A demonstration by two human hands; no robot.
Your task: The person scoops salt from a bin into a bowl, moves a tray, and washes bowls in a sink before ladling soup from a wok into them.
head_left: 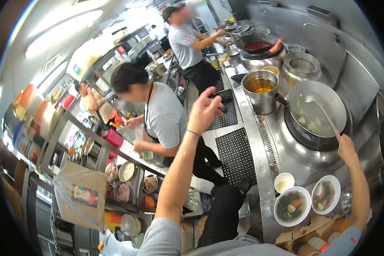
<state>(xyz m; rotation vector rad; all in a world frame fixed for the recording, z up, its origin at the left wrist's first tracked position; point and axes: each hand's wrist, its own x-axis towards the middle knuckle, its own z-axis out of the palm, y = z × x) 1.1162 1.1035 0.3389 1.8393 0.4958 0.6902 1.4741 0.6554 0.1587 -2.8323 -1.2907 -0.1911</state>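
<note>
My right hand [346, 148] is closed around the end of a long-handled metal wok utensil [327, 114], whose far end lies inside the wok. The wok [335, 96] rests on the burner in front of me, with pale liquid and some green and white pieces of vegetable [302, 116] in it. Its dark handle [280, 100] points left toward the counter edge. My left hand [205, 110] is raised over the aisle, fingers loosely bent and apart, holding nothing. Nearest to it is a steel pot [260, 91] of amber liquid.
Two bowls of soup, one [292, 206] with greens and another [326, 195], stand on the counter beside a small white cup [283, 182]. A co-worker [166, 113] stands at the left shelves; another person [187, 47] works at the farther wok [256, 42]. Black mats [234, 153] cover the floor.
</note>
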